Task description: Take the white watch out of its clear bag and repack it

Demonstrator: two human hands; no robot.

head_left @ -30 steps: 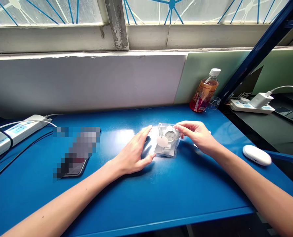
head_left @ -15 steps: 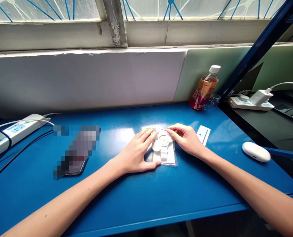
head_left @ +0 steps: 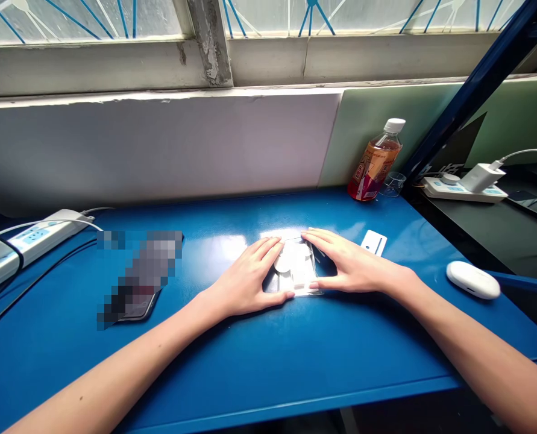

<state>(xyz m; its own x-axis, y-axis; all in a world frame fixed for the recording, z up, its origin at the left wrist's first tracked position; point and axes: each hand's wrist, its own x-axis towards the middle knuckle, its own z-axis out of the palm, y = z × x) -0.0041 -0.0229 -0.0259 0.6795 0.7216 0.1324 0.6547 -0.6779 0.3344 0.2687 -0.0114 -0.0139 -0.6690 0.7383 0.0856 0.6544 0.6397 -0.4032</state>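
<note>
A small clear plastic bag (head_left: 296, 272) with white round parts and a white card inside lies flat on the blue table (head_left: 268, 349). My left hand (head_left: 245, 280) rests flat on the table against the bag's left edge, fingers stretched out. My right hand (head_left: 349, 265) lies flat on the bag's right side, fingers stretched out and pressing on it. Neither hand grips anything. A small white strip (head_left: 373, 242) lies just beyond my right hand.
A phone (head_left: 137, 283) lies at the left, with white power strips (head_left: 37, 235) and cables beyond it. A drink bottle (head_left: 375, 161) and a small clear cup (head_left: 393, 183) stand at the back right. A white oval case (head_left: 473, 280) sits near the right edge. Another power strip (head_left: 464, 190) lies on the dark desk.
My right hand let go of the raised bag and laid it down flat; both hands now lie spread on and beside it. The white strip came into view.
</note>
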